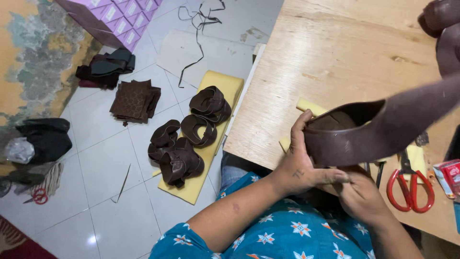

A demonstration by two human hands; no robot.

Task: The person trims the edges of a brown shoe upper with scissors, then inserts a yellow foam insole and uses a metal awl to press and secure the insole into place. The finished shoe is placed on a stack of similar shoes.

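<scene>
My left hand [301,160] grips the near edge of a wide dark brown leather band [364,136] that curves in a loop over the front of a wooden table [330,57]. The thumb runs up the band's left side. My right hand [362,196] pinches the same band's lower edge from below, close against the left hand's fingers. The band stretches up and right out of view. A pale yellow foam piece [310,106] lies on the table just behind the loop.
Red-handled scissors [410,189] and a small red packet [449,176] lie at the table's right. On the tiled floor, a yellow foam sheet [199,180] carries several curled brown leather pieces [184,144]. Flat brown patterned cut-outs [135,100], purple boxes [120,17] and a black bag [45,138] lie farther left.
</scene>
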